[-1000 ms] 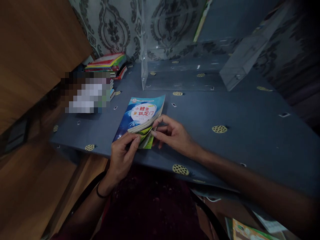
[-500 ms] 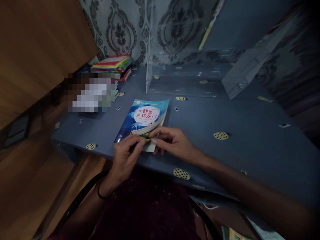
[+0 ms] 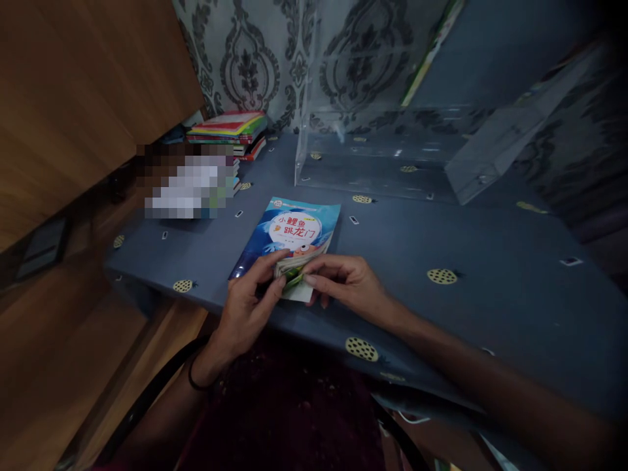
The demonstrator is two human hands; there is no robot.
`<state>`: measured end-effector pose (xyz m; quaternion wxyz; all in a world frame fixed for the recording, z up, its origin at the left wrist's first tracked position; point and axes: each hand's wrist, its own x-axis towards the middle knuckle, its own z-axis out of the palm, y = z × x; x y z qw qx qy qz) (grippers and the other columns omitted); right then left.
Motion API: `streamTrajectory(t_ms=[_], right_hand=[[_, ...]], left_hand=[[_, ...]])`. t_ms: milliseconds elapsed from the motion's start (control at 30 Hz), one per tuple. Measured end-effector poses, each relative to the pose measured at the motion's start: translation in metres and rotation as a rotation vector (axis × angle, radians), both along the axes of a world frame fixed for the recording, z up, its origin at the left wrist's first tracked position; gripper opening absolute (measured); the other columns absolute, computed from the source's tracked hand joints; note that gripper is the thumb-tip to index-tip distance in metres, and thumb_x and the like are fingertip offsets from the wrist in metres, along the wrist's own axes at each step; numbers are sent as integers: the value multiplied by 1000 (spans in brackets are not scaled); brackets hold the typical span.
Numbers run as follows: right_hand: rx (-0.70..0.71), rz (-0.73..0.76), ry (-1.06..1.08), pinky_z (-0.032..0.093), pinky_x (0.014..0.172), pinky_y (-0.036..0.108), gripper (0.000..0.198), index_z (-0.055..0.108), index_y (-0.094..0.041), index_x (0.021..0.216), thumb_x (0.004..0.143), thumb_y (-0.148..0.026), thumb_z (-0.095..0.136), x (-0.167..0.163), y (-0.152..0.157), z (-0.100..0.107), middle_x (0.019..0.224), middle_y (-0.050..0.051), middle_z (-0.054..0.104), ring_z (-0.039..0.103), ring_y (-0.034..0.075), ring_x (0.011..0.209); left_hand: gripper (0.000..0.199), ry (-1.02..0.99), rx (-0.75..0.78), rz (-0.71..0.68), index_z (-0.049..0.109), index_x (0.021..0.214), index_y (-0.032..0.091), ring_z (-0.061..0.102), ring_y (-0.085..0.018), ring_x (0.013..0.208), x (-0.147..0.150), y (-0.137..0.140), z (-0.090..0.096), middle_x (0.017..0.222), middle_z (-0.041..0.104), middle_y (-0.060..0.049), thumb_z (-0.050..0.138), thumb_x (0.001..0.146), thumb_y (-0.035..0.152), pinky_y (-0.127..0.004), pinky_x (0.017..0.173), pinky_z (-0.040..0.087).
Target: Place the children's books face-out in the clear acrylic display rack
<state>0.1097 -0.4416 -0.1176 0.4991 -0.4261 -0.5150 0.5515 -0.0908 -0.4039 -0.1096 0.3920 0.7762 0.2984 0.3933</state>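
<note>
Near the front edge of the table (image 3: 392, 248), I have the blue-covered book (image 3: 299, 226) lying front cover up, its lower right corner raised and its leaves fanned apart between the two hands. With the left hand (image 3: 250, 301) I hold that lower edge, index finger over the cover and thumb against the leaves below. The right hand's (image 3: 350, 281) thumb and index finger are closed in a pinch on the page edges (image 3: 294, 278) at the corner; from this far off I cannot tell how many leaves they grip. The step in hand, as I judge it, is parting the pages at that corner. My next move calls for a light pinch from the right and a steady hold from the left, since thin leaves could crease or slip. Beyond stands a clear stand (image 3: 483, 157); a stack of books (image 3: 230, 127) lies off to the left.
</note>
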Motion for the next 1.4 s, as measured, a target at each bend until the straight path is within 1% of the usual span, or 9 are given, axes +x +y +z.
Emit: streamTrajectory(t_ms=[133,300,367,533,633,767,1000,1167,1400], right_hand=[[18,-3,-19,49,46,20,23,69,-19,87,82,-40,77,0,0,-1,69,-1,69,67,11,56],[19,0,-17,48,45,20,23,69,-19,85,81,-41,77,-1,0,0,67,-2,68,67,11,56],[13,-8,-18,48,45,19,24,69,-19,84,81,-41,77,-2,-1,1,67,-2,68,67,11,57],[26,-35,-29,47,46,19,27,71,-19,80,80,-45,78,-4,-1,3,63,-2,68,66,10,54],[30,-32,-31,46,46,19,29,71,-18,78,81,-46,78,-4,-2,3,61,-1,68,65,10,53],[10,-39,-17,46,46,18,28,71,-18,78,78,-44,81,-4,-3,1,65,-1,70,67,11,55],[30,-50,-9,48,46,21,28,72,-20,77,78,-47,79,-7,-5,1,67,0,71,66,12,55],[29,-43,-23,50,48,23,28,73,-20,77,80,-47,78,-7,-7,1,68,2,72,66,13,57],[-2,-75,-44,53,52,24,32,73,-20,77,83,-51,74,-8,-8,5,64,1,71,64,12,55]], left_hand=[[29,-8,-95,-5,61,127,21,72,-15,84,1,0,2,99,76,-5,55,100,30,-24,69,57],[23,-7,-99,12,64,117,21,65,-13,70,2,2,6,75,69,2,55,100,34,-23,63,52],[22,-5,-107,21,65,113,21,61,-11,65,3,2,7,70,65,3,55,100,34,-21,59,48],[21,-15,-174,7,68,110,20,56,-10,64,3,2,8,71,63,3,58,98,35,-21,59,42],[22,-57,-271,-33,71,103,19,58,-12,69,2,5,12,76,66,0,64,93,37,-22,62,44],[20,-56,-382,-86,74,89,17,59,-11,67,0,14,21,75,67,-1,74,84,36,-21,62,46],[19,-19,-601,-173,73,85,17,64,-11,65,-4,28,30,75,70,-1,80,74,31,-22,60,55],[20,-3,-645,-162,72,84,18,67,-12,66,-5,29,28,75,72,-2,81,73,31,-24,60,59],[22,-11,-678,-156,72,83,16,67,-12,66,-4,27,30,73,71,-2,82,73,33,-23,62,59]])
